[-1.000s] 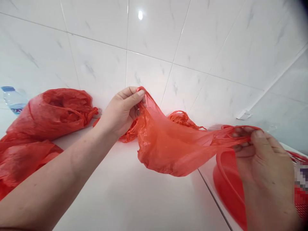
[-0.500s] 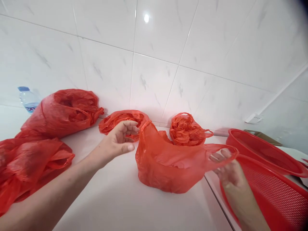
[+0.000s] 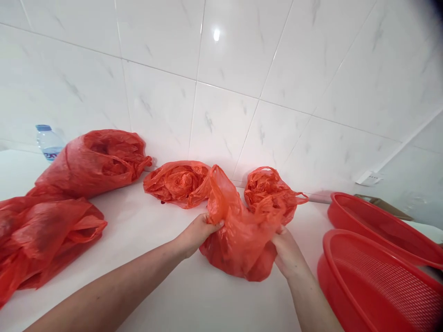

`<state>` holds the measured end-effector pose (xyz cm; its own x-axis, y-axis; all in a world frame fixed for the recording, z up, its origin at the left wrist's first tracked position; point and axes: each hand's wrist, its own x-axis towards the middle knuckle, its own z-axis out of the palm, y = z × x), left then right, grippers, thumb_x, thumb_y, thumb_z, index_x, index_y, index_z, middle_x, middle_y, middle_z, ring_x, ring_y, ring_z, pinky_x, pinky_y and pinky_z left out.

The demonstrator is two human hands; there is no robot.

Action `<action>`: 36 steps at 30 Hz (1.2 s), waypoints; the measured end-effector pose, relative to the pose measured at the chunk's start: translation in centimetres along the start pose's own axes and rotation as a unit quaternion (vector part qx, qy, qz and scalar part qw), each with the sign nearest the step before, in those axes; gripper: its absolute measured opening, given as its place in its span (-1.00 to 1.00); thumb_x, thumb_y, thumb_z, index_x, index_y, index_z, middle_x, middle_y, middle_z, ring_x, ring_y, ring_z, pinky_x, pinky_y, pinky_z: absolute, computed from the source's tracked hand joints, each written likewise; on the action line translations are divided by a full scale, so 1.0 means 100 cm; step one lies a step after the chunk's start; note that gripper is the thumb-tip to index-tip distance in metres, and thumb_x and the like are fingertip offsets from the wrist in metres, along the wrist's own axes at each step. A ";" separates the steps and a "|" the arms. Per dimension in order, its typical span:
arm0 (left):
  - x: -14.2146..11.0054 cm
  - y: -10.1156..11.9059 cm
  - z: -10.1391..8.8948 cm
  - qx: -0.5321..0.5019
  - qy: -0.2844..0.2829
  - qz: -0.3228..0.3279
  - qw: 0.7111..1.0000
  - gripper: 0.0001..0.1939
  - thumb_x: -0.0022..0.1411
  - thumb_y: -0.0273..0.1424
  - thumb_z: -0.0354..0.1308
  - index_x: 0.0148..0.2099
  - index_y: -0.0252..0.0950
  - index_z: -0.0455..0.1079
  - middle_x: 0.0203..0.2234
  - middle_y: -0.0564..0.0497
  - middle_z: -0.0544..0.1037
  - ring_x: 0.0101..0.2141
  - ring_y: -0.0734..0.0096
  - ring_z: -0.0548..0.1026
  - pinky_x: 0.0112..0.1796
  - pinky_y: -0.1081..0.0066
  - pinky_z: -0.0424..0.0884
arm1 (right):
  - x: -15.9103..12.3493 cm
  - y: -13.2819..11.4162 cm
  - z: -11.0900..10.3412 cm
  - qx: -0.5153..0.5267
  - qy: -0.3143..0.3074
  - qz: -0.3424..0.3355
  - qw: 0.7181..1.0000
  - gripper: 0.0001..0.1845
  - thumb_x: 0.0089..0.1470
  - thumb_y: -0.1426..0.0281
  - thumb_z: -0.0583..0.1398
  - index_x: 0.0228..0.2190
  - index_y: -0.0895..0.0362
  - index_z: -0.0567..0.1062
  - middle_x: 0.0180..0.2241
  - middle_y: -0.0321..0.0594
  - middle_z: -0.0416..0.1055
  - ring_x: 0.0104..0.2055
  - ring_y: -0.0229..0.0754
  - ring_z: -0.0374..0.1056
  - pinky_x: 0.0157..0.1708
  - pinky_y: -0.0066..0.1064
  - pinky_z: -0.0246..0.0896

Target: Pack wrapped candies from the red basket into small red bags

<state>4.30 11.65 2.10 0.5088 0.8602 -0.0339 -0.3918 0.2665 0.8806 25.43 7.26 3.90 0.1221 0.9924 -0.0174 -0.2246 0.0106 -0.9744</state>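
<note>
A red plastic bag (image 3: 238, 249) rests on the white table in front of me, its upper part crumpled and one handle loop standing up. At its left side my left hand (image 3: 199, 233) grips the film, thumb on top. My right hand (image 3: 285, 246) is closed on the bag's right side, with most of its fingers hidden by the plastic. What the bag contains cannot be made out. Just behind it, against the wall, lie two more red bags, one to the left (image 3: 178, 182) and one to the right (image 3: 266, 186).
Large filled red bags (image 3: 93, 159) lie on the left, with a water bottle (image 3: 50, 143) behind them. On the right sit a red mesh basket (image 3: 380, 276) and a red basin (image 3: 377, 216). A tiled wall (image 3: 228, 124) closes off the back.
My left hand has gone from open beside the bag to gripping its left side. My right hand has moved inward from the stretched handle, and the bag's top has bunched together.
</note>
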 end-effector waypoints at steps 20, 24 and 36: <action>0.020 -0.044 -0.036 -0.102 0.108 -0.038 0.988 -0.69 0.13 -0.23 0.23 -0.14 -0.32 0.43 -0.18 -0.17 0.59 -0.18 0.13 0.56 -0.09 0.21 0.45 | 0.014 0.083 -0.056 0.080 -0.022 0.041 0.996 -0.35 -0.36 -0.05 0.36 -0.21 0.02 0.51 -0.10 -0.05 0.48 0.01 0.14 0.35 -0.06 -0.03 0.28; 0.018 -0.048 -0.034 -0.096 0.127 -0.019 0.987 -0.67 0.15 -0.19 0.20 -0.12 -0.30 0.42 -0.17 -0.14 0.59 -0.18 0.14 0.55 -0.11 0.23 0.45 | 0.006 0.079 -0.042 0.004 -0.072 0.055 0.996 -0.38 -0.31 0.17 0.42 -0.14 0.06 0.49 -0.09 -0.06 0.48 -0.02 0.10 0.37 -0.02 -0.01 0.24; 0.011 -0.047 -0.029 -0.114 0.076 -0.053 0.989 -0.71 0.10 -0.27 0.25 -0.12 -0.25 0.41 -0.20 -0.09 0.60 -0.19 0.16 0.57 -0.12 0.22 0.46 | -0.005 0.081 -0.025 0.109 0.125 0.068 0.984 -0.47 -0.08 0.17 0.31 -0.05 0.04 0.44 0.01 -0.20 0.42 0.00 0.00 0.38 -0.07 -0.18 0.37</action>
<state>4.45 12.61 -3.45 0.4425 0.8727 -0.2064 -0.5132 0.4352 0.7398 25.95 6.60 -4.55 0.3043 0.9253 -0.2262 -0.4543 -0.0677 -0.8883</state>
